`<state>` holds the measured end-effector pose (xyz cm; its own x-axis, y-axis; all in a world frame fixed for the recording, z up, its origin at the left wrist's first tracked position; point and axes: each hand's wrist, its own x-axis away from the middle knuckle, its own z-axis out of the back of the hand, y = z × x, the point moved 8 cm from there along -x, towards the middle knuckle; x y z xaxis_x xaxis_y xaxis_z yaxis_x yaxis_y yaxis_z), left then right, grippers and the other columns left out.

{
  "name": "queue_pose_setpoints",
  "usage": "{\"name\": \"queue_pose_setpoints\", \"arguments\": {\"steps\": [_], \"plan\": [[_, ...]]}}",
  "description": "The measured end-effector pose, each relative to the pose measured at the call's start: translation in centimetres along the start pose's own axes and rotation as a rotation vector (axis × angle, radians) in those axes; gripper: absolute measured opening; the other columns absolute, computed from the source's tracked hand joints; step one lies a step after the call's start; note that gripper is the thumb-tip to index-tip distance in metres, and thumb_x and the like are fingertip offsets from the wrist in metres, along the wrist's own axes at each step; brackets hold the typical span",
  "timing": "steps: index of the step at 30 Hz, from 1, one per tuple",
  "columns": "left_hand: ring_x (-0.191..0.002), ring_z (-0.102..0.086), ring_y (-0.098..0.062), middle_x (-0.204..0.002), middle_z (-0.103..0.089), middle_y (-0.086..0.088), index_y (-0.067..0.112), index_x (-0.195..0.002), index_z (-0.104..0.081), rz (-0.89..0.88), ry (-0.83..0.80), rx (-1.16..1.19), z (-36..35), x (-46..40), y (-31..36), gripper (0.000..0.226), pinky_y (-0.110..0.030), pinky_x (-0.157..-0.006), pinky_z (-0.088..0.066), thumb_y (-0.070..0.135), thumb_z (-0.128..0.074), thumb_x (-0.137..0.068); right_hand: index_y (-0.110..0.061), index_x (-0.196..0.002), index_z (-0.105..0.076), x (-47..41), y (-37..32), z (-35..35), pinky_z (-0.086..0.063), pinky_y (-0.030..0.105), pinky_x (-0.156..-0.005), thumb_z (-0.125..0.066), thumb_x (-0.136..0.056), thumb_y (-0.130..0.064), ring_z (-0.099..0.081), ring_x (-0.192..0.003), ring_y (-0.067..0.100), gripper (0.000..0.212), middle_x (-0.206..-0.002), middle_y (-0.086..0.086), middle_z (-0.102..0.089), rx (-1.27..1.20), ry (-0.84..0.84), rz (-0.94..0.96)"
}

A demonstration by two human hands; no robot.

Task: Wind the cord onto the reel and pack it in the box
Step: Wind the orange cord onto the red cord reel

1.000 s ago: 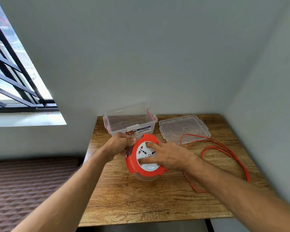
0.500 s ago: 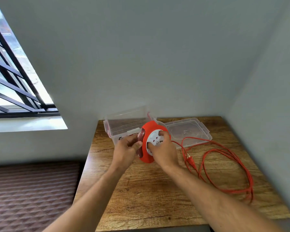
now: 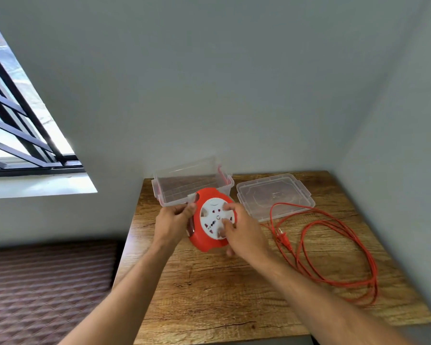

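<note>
The red reel (image 3: 213, 220) is up off the wooden table (image 3: 209, 295), near the middle of the frame. Both hands hold it. The left hand (image 3: 172, 224) grips the reel's left edge with curled fingers. The right hand (image 3: 241, 232) is spread over the white socket face, with fingertips (image 3: 228, 207) pressing into it, maybe ready to turn it.

Almost all of the orange cord (image 3: 334, 245) is off the reel. It lies in loose loops on the right side of the table, and its plug (image 3: 283, 239) rests just right of the right hand. The clear box (image 3: 192, 183) sits open behind the reel, and its lid (image 3: 274, 195) lies flat beside it, to the right.

Things could go wrong here. The loops lie over each other, so if the reel turns fast they might pull into a knot. One loop lies close to the table's right edge and could slide off and drag. The cord also crosses a corner of the lid, so a hard tug might pull the lid along. The plug could whip around and bump the fingers. If the left hand lets go a little, the reel might spin loose.
</note>
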<state>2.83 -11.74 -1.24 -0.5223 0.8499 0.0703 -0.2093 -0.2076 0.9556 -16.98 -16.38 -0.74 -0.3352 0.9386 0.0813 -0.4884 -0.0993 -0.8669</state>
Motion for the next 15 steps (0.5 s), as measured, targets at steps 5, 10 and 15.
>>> {"name": "queue_pose_setpoints", "arguments": {"steps": [5, 10, 15], "plan": [[-0.054, -0.061, -0.014, -0.061, -0.069, 0.001, 0.016, -0.077, -0.081, 0.175, -0.117, 0.168, 0.5, -0.8, -1.7, 0.026, -0.036, -0.063, -0.052, 0.032, -0.070, -0.093, -0.031, -0.127, -0.057, 1.5, -3.4, 1.5, -0.058, 0.035, -0.083, -0.060, -0.094, -0.024, -0.065, -0.108, 0.020, 0.033, -0.127, -0.001, -0.064, 0.660, -0.021, 0.634], [-0.059, -0.058, -0.017, -0.059, -0.063, 0.000, 0.022, -0.058, -0.077, 0.148, -0.390, -0.023, -1.1, -0.6, -0.9, 0.042, -0.032, -0.064, -0.047, 0.034, -0.065, -0.097, -0.037, -0.138, -0.049, 2.3, -3.7, -1.1, -0.047, 0.048, -0.099, -0.072, -0.089, -0.024, -0.051, -0.121, 0.033, 0.056, -0.133, 0.014, -0.052, 0.991, -0.319, 0.956], [-0.078, -0.060, -0.031, -0.084, -0.068, -0.019, 0.023, -0.065, -0.082, 0.176, -0.490, -0.063, -1.7, -0.2, -0.4, 0.037, -0.042, -0.077, -0.048, 0.033, -0.066, -0.097, -0.050, -0.147, -0.026, 3.0, -3.4, -1.8, -0.053, 0.033, -0.048, -0.069, -0.091, -0.020, -0.061, -0.069, 0.026, 0.076, -0.142, 0.017, -0.037, 1.104, -0.467, 1.107]]}}
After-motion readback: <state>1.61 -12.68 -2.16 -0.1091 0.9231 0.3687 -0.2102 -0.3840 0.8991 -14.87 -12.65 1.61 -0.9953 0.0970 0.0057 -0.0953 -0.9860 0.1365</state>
